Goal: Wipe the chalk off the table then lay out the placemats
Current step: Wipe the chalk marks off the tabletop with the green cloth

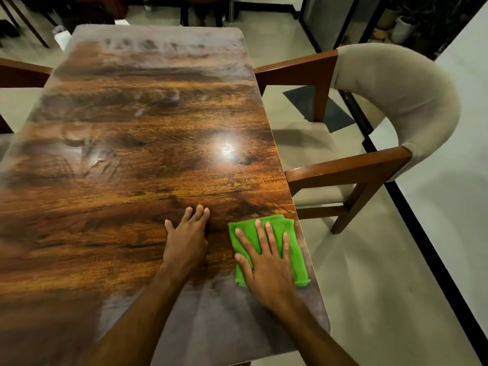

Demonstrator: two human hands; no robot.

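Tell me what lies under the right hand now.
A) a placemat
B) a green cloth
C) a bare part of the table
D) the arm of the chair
B: the right hand presses flat, with straight fingers, on the green cloth near the right edge of the table; the left hand rests on bare wood.

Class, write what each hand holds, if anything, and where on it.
Nothing is gripped: right hand presses on the middle of the green cloth; left hand rests on the table.
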